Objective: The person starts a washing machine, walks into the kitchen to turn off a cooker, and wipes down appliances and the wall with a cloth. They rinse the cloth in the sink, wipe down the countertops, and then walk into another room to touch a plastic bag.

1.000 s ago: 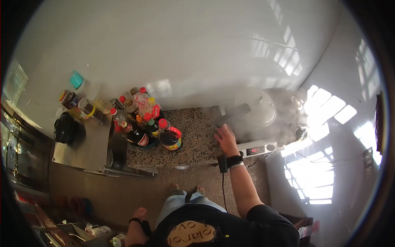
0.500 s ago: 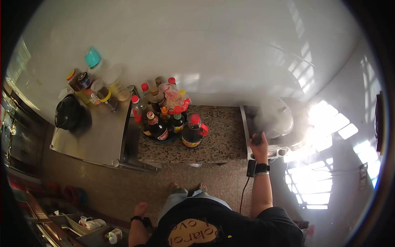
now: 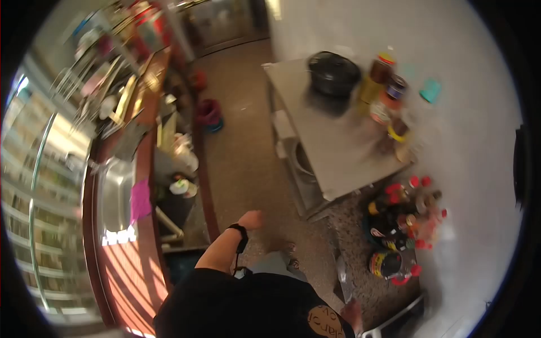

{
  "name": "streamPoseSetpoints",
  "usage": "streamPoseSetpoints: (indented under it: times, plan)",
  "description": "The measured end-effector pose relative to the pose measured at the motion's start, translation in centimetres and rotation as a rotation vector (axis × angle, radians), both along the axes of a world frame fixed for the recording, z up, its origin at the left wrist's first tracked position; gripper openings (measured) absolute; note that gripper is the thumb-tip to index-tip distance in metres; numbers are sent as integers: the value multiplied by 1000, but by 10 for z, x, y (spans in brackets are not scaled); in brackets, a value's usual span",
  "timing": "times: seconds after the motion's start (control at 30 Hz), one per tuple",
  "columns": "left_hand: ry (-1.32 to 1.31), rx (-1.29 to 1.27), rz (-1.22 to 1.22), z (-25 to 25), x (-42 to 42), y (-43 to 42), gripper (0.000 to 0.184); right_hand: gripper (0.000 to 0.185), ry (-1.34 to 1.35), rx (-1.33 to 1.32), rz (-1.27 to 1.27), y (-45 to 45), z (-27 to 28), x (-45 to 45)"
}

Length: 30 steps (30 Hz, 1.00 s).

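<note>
My left hand [image 3: 251, 219], with a black band on the wrist, hangs over the floor between the sink counter and the stone counter. It touches nothing I can see, and blur smears its fingers. Low in the view, my right hand [image 3: 350, 313] is beside the front edge of the speckled stone counter [image 3: 360, 293], blurred and partly cut off by my shirt. What it holds, if anything, I cannot make out. Nearest on that counter are a dark sauce jug with a red cap and handle [image 3: 385, 264] and a cluster of sauce bottles [image 3: 389, 225].
A metal-topped table [image 3: 315, 135] bears a black pot [image 3: 333, 73] and several jars [image 3: 389, 104]. On the left runs a wooden-edged counter [image 3: 147, 248] with a steel sink [image 3: 117, 194] and a purple cloth [image 3: 141, 201]. A bucket [image 3: 211, 115] stands on the floor.
My view has swung left, from the steaming pot toward the sink side and the aisle. My right hand has left the stove front and dropped low; my left hand has come forward over the floor.
</note>
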State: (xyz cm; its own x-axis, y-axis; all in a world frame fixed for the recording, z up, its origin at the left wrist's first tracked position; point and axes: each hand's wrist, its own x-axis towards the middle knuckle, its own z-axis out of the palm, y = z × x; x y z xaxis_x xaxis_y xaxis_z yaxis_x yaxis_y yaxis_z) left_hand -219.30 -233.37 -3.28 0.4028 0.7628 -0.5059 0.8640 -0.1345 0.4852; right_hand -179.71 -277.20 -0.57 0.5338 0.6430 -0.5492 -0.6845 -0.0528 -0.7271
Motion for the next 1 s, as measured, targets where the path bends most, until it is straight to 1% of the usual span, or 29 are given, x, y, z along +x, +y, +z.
streamPoseSetpoints:
  times: [0.03,0.07,0.1,0.13,0.17,0.2,0.23,0.27,0.3,0.33,0.37,0.4,0.43,0.47,0.53,0.6,0.63,0.67,0.73,0.77,0.8,0.83,0.87,0.9,0.93,0.97,1.0]
  plan:
    - [-166,99,108,-6,-11,-12,26,33,-42,-222,304,25,-1,0]
    - [-220,114,186,2,-14,-24,26,34,-115,-432,593,46,-9,6]
    - [-277,133,250,20,-19,-35,27,34,-134,-425,691,70,-14,13]
    - [-271,166,418,41,-43,-67,27,36,-318,-253,1027,115,-17,28]
    - [-337,217,472,63,-49,-84,27,38,-470,-70,1268,139,-10,23]
    - [-400,269,515,77,-58,-99,28,38,-481,-55,1336,156,3,19]
    - [-396,281,569,84,-72,-115,28,37,-389,-124,1282,171,37,4]
    - [-348,464,673,90,-89,-132,29,36,-297,-199,1211,184,59,-9]
    - [-295,644,755,96,-104,-145,29,30,-302,-183,1261,198,65,-12]
    - [-319,710,919,98,-122,-154,30,30,-309,-175,1270,213,72,-18]
    - [-276,786,1033,113,-139,-161,31,30,-375,-156,1340,228,79,-28]
    - [-159,886,1089,123,-156,-166,32,30,-443,-138,1403,239,86,-34]
    - [-140,891,1185,124,-175,-168,30,29,-428,-70,1422,249,82,-39]
    - [-107,903,1218,123,-191,-169,36,29,-438,-60,1410,257,85,-49]
    - [-50,926,1237,119,-213,-168,41,28,-543,48,1410,269,93,-66]
    - [22,901,1246,120,-231,-155,47,27,-545,47,1384,267,95,-74]
    - [18,895,1249,119,-242,-145,53,27,-538,33,1377,264,94,-77]
    - [95,872,1264,132,-247,-134,58,27,-536,27,1339,257,88,-75]
    - [173,901,1244,121,-281,-106,76,26,-480,-61,1307,239,66,-66]
    - [209,873,1213,110,-306,-90,88,26,-467,-85,1199,233,55,-62]
    - [317,771,1188,106,-325,-74,96,26,-579,-111,1215,220,41,-55]
    - [285,737,1114,113,-334,-65,97,26,-682,-166,1214,194,28,-52]
    - [185,702,1124,94,-356,-54,92,25,-869,-137,1155,176,22,-56]
    - [392,592,1029,94,-364,-44,88,25,-1063,-134,1101,164,27,-58]
    - [239,614,939,72,-394,-37,77,26,-1093,-189,1035,153,43,-68]
    - [485,543,876,101,-371,-30,64,26,-1119,-246,979,143,59,-78]
    - [586,591,700,84,-393,-20,53,25,-1125,-318,923,129,62,-83]
